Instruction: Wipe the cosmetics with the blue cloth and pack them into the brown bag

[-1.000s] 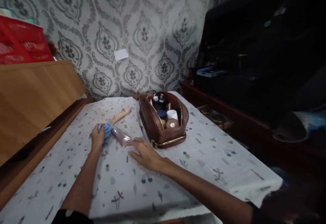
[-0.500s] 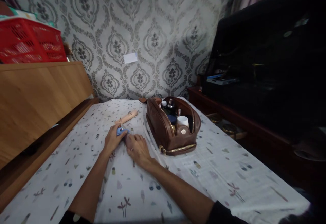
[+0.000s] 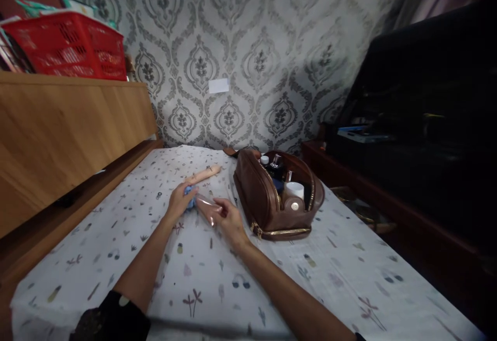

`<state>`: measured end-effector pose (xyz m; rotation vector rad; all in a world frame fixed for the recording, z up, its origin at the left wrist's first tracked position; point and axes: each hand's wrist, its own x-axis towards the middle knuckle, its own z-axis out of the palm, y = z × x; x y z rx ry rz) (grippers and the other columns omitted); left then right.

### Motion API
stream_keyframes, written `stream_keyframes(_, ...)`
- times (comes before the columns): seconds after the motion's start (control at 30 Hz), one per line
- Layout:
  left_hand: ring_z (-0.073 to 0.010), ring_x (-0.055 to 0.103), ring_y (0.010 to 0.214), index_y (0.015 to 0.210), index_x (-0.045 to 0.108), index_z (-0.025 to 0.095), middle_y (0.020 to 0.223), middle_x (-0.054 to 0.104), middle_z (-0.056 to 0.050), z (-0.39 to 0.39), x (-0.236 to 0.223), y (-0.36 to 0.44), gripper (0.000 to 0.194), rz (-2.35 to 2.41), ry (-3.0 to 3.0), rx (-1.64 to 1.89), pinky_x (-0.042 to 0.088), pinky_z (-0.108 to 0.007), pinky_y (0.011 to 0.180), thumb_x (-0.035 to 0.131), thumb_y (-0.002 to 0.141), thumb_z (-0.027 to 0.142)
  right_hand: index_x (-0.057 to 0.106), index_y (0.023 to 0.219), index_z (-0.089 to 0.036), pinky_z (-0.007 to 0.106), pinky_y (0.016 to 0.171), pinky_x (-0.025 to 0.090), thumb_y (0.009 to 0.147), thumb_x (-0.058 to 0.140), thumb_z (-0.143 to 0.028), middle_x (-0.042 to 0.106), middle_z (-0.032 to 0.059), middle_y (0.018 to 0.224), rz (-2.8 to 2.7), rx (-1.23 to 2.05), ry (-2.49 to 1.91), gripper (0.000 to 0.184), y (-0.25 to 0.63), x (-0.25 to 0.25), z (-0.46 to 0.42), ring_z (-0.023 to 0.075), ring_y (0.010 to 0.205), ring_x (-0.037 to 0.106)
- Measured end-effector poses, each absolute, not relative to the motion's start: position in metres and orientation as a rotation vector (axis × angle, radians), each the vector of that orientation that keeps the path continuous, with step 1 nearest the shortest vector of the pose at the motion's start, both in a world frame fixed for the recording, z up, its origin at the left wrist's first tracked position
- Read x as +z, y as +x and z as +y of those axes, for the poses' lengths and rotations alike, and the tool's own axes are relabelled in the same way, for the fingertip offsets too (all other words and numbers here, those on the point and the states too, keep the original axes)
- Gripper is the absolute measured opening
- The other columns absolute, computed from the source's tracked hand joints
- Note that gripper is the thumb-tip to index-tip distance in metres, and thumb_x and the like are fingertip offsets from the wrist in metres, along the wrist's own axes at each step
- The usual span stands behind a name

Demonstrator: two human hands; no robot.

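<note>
My left hand point(image 3: 180, 201) is closed on a small blue cloth point(image 3: 190, 195) and presses it against the top end of a pink tube point(image 3: 204, 208). My right hand point(image 3: 229, 219) pinches the lower part of that tube and holds it just above the patterned tablecloth point(image 3: 186, 273). To the right stands an open brown leather toiletry bag point(image 3: 264, 201) with several bottles and jars inside. A second, beige tube point(image 3: 204, 175) lies on the cloth behind my hands.
A wooden cabinet point(image 3: 66, 134) runs along the left with a red basket point(image 3: 70, 46) on top. Dark furniture point(image 3: 419, 139) stands at the right. Patterned wallpaper with a white slip point(image 3: 218, 85) is behind the table.
My right hand went from lying flat beside the tube to pinching and lifting it. My left hand stayed on the blue cloth at the tube's end. The camera turned left.
</note>
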<state>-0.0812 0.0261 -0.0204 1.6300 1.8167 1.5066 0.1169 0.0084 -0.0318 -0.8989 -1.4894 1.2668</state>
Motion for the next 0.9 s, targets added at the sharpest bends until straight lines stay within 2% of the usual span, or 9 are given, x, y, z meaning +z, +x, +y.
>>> stream_keyframes(0.17,-0.0150,0.052,0.061,0.083,0.069,0.018,0.064,0.058,0.002,0.025,-0.015,-0.088,0.032,1.822,1.430,1.603,0.040,-0.023,0.057,0.062,0.073,0.048,0.064,0.077,-0.019,0.029,0.065,0.048,0.060,0.074,-0.042,0.064,0.0009,0.069,-1.127,1.556,-0.778,0.031,0.121,-0.030,0.019,0.0176,0.068,0.059)
stream_keyframes(0.3,-0.0106,0.045,0.052,0.086,0.068,0.016,0.058,0.051,0.004,0.024,-0.011,-0.085,0.039,1.745,1.293,1.638,0.034,-0.021,0.047,0.060,0.073,0.052,0.061,0.066,-0.020,0.027,0.062,0.048,0.057,0.081,-0.043,0.059,-0.0007,0.064,-1.010,1.629,-0.703,0.032,0.123,-0.032,0.025,0.0146,0.063,0.056)
stream_keyframes(0.53,-0.0072,0.035,0.037,0.079,0.063,0.015,0.046,0.039,0.008,0.021,-0.007,-0.071,0.048,1.500,1.029,1.594,0.026,-0.020,0.035,0.068,0.069,0.061,0.064,0.076,-0.021,0.027,0.067,0.054,0.059,0.086,-0.034,0.066,0.0007,0.078,-0.790,1.745,-0.672,0.031,0.124,-0.028,0.026,0.0162,0.076,0.064)
stream_keyframes(0.63,-0.0091,0.042,0.039,0.076,0.057,0.017,0.047,0.041,0.007,0.022,-0.008,-0.065,0.047,1.484,0.969,1.647,0.027,-0.020,0.036,0.064,0.071,0.063,0.066,0.091,-0.022,0.030,0.081,0.054,0.058,0.087,-0.028,0.070,0.0036,0.103,-0.867,1.852,-0.574,0.040,0.122,-0.019,0.016,0.0190,0.094,0.068)
stream_keyframes(0.7,-0.0115,0.048,0.042,0.079,0.056,0.017,0.050,0.045,0.006,0.021,-0.008,-0.060,0.046,1.468,0.943,1.655,0.029,-0.021,0.037,0.062,0.074,0.063,0.064,0.103,-0.024,0.034,0.088,0.053,0.058,0.087,-0.027,0.067,0.0062,0.120,-0.943,1.896,-0.542,0.051,0.120,-0.015,0.008,0.0224,0.106,0.067)
stream_keyframes(0.8,-0.0136,0.052,0.045,0.089,0.061,0.017,0.053,0.050,0.004,0.017,-0.006,-0.052,0.044,1.436,1.020,1.568,0.030,-0.022,0.038,0.063,0.076,0.059,0.060,0.112,-0.026,0.038,0.093,0.051,0.066,0.082,-0.040,0.061,0.0089,0.132,-1.070,1.858,-0.554,0.053,0.118,-0.016,0.004,0.0253,0.115,0.064)
stream_keyframes(0.9,-0.0118,0.047,0.049,0.087,0.063,0.017,0.057,0.051,0.003,0.010,-0.001,-0.049,0.040,1.428,1.356,1.394,0.033,-0.022,0.042,0.063,0.079,0.057,0.056,0.113,-0.027,0.038,0.094,0.050,0.074,0.071,-0.055,0.060,0.0090,0.133,-1.114,1.801,-0.593,0.051,0.117,-0.021,0.008,0.0243,0.111,0.065)
